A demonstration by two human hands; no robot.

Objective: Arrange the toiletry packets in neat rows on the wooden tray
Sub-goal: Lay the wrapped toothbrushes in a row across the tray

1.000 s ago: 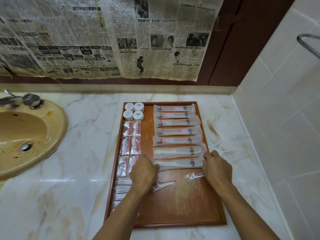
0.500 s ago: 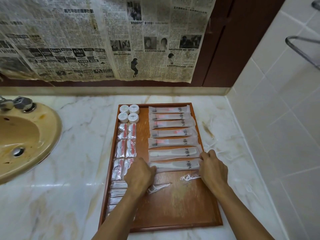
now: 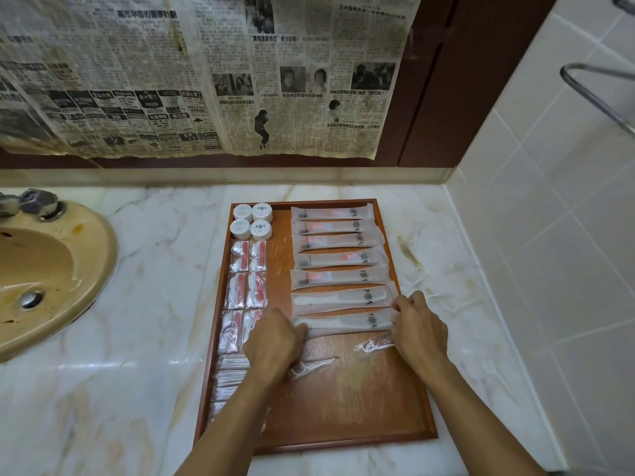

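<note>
A wooden tray [image 3: 360, 420] lies on the marble counter. Several long white packets run in a column down its right half. The nearest long packet [image 3: 347, 322] lies between my hands: my left hand [image 3: 273, 341] holds its left end and my right hand [image 3: 417, 329] pinches its right end. Small red-and-white sachets [image 3: 247, 280] stand in pairs on the left, under several round white caps [image 3: 252, 220]. Two clear floss-pick packets [image 3: 311, 365] [image 3: 372, 345] lie loose just below my hands. Flat white packets [image 3: 230, 376] are stacked at the tray's left edge, partly hidden by my left forearm.
A beige sink [image 3: 41, 276] with a tap sits at the left of the counter [image 3: 144, 338]. Newspaper [image 3: 206, 73] covers the back wall. A tiled wall [image 3: 549, 235] with a metal rail [image 3: 598, 94] closes the right side.
Both hands stay at the ends of the nearest long packet, with only a slight shift. The camera has turned a little to the right.
</note>
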